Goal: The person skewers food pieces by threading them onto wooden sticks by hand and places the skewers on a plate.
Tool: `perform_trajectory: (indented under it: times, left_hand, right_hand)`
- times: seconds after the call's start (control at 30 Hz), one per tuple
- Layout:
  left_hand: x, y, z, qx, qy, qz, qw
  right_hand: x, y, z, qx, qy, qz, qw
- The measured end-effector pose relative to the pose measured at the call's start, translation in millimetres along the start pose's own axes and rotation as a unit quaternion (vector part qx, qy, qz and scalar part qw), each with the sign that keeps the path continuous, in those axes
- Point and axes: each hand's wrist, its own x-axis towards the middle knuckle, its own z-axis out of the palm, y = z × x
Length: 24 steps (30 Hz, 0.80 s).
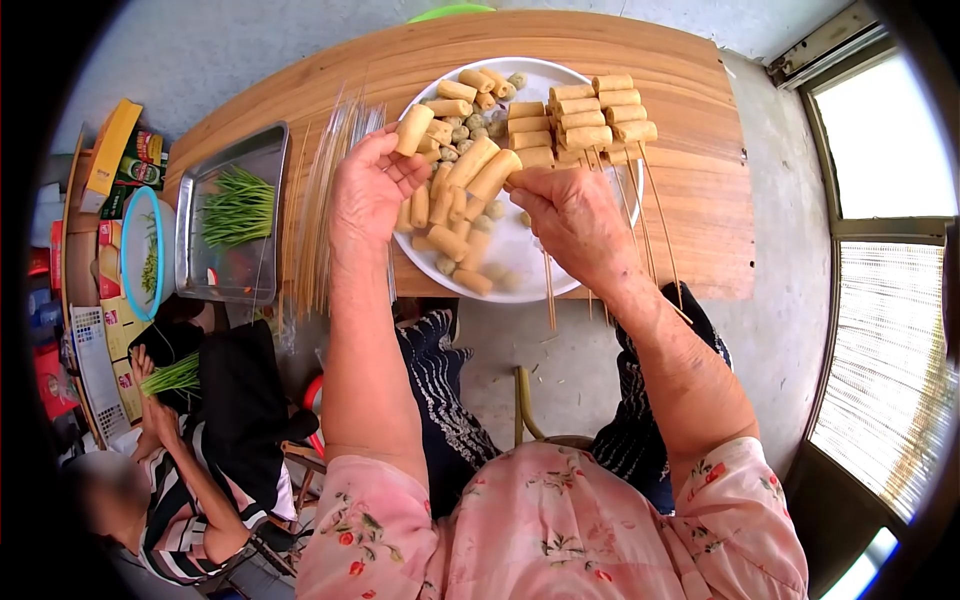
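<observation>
My left hand (368, 190) pinches a tan tofu-skin roll (413, 130) between thumb and fingers above the left side of a white round tray (415, 258). My right hand (578, 215) is closed over the tray's right half, at the end of a pair of raised rolls (494, 175) that seem to be on a skewer; the fingers hide most of the stick. Loose rolls (447, 243) and greyish-green balls (476, 122) lie in the tray. Finished-looking skewers of rolls (583, 118) are stacked at the tray's right, their sticks pointing toward me.
Bare bamboo skewers (312, 215) lie left of the tray on the wooden table (690, 120). Beyond them, a metal pan (262, 285) holds cut green stalks (240, 207). At lower left a seated person (190, 500) holds green stalks, near a blue-rimmed basket (126, 255).
</observation>
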Motion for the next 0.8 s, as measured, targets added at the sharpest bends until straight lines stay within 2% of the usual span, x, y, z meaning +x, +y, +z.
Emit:
perform_trajectory:
  times: [0.43,0.67,0.8]
  left_hand:
    - [-2,1,1,-0.023,-0.003,-0.010,1.000]
    - [1,-3,-2,0.008,-0.033,-0.016,0.999]
    - [-18,-12,32,0.036,-0.058,-0.013,0.998]
  right_hand:
    - [-1,-4,-3,0.025,-0.010,0.016,1.000]
    - [-1,-4,-2,0.037,-0.004,0.019,0.999]
    - [-1,-1,2,0.035,0.020,0.022,0.999]
